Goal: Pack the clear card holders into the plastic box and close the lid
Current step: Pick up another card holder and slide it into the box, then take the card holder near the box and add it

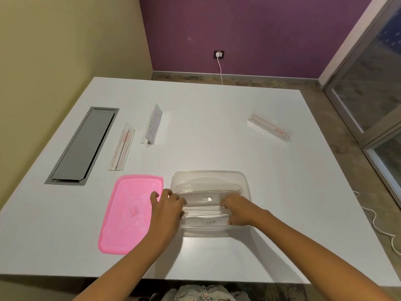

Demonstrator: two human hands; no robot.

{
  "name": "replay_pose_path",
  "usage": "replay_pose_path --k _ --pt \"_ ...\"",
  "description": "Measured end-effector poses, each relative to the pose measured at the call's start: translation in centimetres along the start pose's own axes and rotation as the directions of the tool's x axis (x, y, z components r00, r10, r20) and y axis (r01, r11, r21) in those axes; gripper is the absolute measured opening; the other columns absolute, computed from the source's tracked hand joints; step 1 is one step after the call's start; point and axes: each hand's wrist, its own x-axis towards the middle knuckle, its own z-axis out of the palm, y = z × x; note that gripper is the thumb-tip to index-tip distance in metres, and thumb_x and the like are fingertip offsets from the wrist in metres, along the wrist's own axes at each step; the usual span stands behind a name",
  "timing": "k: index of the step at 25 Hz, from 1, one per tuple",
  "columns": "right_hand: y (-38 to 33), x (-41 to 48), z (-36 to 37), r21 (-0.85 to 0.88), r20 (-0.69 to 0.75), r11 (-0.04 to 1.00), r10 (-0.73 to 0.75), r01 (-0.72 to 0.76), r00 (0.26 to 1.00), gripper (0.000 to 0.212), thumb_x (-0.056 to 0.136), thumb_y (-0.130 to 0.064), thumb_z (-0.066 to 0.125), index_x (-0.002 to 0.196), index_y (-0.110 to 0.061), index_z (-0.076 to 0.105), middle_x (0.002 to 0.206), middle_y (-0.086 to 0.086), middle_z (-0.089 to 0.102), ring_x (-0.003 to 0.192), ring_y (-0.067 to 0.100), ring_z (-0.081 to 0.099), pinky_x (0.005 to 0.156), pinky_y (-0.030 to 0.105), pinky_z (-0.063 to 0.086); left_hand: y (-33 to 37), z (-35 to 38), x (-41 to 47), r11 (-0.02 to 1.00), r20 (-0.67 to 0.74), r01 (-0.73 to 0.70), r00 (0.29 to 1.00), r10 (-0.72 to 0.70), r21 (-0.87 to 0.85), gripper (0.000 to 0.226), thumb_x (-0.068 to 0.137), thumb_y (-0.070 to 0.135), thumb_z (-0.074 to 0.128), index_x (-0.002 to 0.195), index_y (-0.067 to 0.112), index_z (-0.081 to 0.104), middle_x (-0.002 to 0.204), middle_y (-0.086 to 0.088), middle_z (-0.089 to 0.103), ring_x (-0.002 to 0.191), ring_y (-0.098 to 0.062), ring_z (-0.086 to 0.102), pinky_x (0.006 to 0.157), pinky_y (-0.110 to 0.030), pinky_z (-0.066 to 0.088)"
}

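Observation:
A clear plastic box (209, 177) sits open on the white table near me. Inside it lie two clear card holders: one with faint writing (206, 198) and one labelled TIGER (208, 222). My left hand (168, 205) grips the left end of the upper holder at the box's left wall. Over at that holder's other end, my right hand (237, 210) is closed on it, inside the box. The pink lid (128, 213) rests flat to the left of the box. Three more holders lie on the table: one flat (121, 147), one upright with a card (153, 124), one at the far right (270, 129).
A grey cable hatch (83, 146) is set into the table at the left. A white cable (377, 227) trails on the floor to the right. A glass door (373, 88) stands at the right. The table's front edge is just below my forearms.

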Motion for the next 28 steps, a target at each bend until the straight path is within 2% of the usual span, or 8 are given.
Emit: replay_pose_path --k 6,12,14,16,18,22,24,28 --pt "0.0 0.2 0.9 -0.046 -0.061 0.999 -0.024 0.021 0.998 0.027 0.074 -0.006 0.072 0.099 -0.001 0.061 0.113 0.016 0.061 0.103 0.03 0.059 0.072 0.026 0.042 0.3 0.4 0.1 1.0 0.074 -0.001 0.997 0.0 0.019 0.029 0.064 -0.002 0.075 0.082 0.021 0.077 0.082 0.005 0.075 0.11 -0.027 0.06 0.109 -0.062 0.014" --pt "-0.1 -0.2 1.2 -0.083 -0.147 0.996 -0.02 0.008 0.989 0.03 0.085 -0.002 0.055 0.114 -0.002 0.061 0.117 0.018 0.061 0.108 0.033 0.059 0.084 0.039 0.052 0.3 0.3 -0.2 1.0 -0.004 -0.027 1.0 0.027 -0.015 0.024 0.063 -0.003 0.076 0.077 0.016 0.073 0.074 0.003 0.072 0.087 -0.023 0.065 0.109 -0.062 0.024" --pt "-0.2 -0.6 1.1 -0.038 -0.183 0.999 -0.028 0.021 0.983 0.034 0.086 -0.004 0.056 0.12 -0.005 0.058 0.122 0.015 0.059 0.112 0.031 0.058 0.087 0.039 0.051 0.4 0.2 0.1 0.997 -0.002 -0.054 0.999 0.053 -0.047 0.021 0.061 -0.004 0.076 0.07 0.015 0.07 0.07 0.001 0.07 0.074 -0.023 0.063 0.097 -0.047 0.045" --pt "-0.3 -1.3 0.5 0.058 -0.279 0.997 -0.029 0.047 0.96 0.031 0.087 -0.004 0.056 0.117 -0.008 0.061 0.119 0.011 0.063 0.109 0.027 0.06 0.088 0.036 0.052 0.7 0.0 0.4 0.991 0.013 -0.055 0.998 0.057 -0.123 0.019 0.065 -0.005 0.073 0.072 0.012 0.067 0.077 -0.001 0.068 0.071 -0.023 0.06 0.068 -0.035 0.052" --pt "-0.2 -1.8 -0.8 0.166 -0.439 0.984 0.013 0.067 0.898 0.025 0.085 -0.002 0.053 0.103 -0.011 0.068 0.103 0.006 0.071 0.094 0.02 0.064 0.081 0.028 0.052 1.1 0.0 0.8 0.977 -0.003 -0.067 0.998 0.068 -0.204 0.016 0.077 0.001 0.065 0.09 0.011 0.066 0.098 -0.001 0.065 0.086 -0.022 0.06 0.061 -0.034 0.05" --pt "1.9 -1.5 -4.5 0.406 -0.664 0.913 0.269 0.035 0.698 0.024 0.081 0.002 0.051 0.082 -0.011 0.071 0.083 0.002 0.072 0.063 0.009 0.056 0.068 0.022 0.047 1.7 0.5 2.1 0.965 -0.024 -0.118 0.993 0.116 -0.232 0.036 0.086 0.005 0.057 0.121 0.014 0.057 0.123 0.0 0.059 0.11 -0.021 0.057 0.073 -0.034 0.054" --pt "3.8 -0.7 -6.2 0.481 -0.689 0.877 0.376 0.003 0.619 0.023 0.082 0.003 0.051 0.083 -0.007 0.071 0.083 0.004 0.071 0.064 0.013 0.056 0.068 0.024 0.047 1.9 0.8 2.9 0.965 -0.02 -0.133 0.991 0.132 -0.227 0.04 0.085 0.003 0.057 0.124 0.012 0.057 0.124 -0.003 0.059 0.112 -0.023 0.056 0.074 -0.035 0.053" --pt "8.4 2.1 -9.1 0.567 -0.618 0.812 0.531 -0.14 0.58 0.03 0.08 0.009 0.045 0.084 -0.005 0.071 0.089 0.012 0.072 0.074 0.023 0.062 0.068 0.029 0.051 1.8 1.4 4.5 0.979 0.036 -0.127 0.99 0.134 -0.159 0.042 0.087 0.008 0.058 0.128 0.014 0.056 0.128 -0.005 0.061 0.114 -0.026 0.056 0.087 -0.035 0.049"
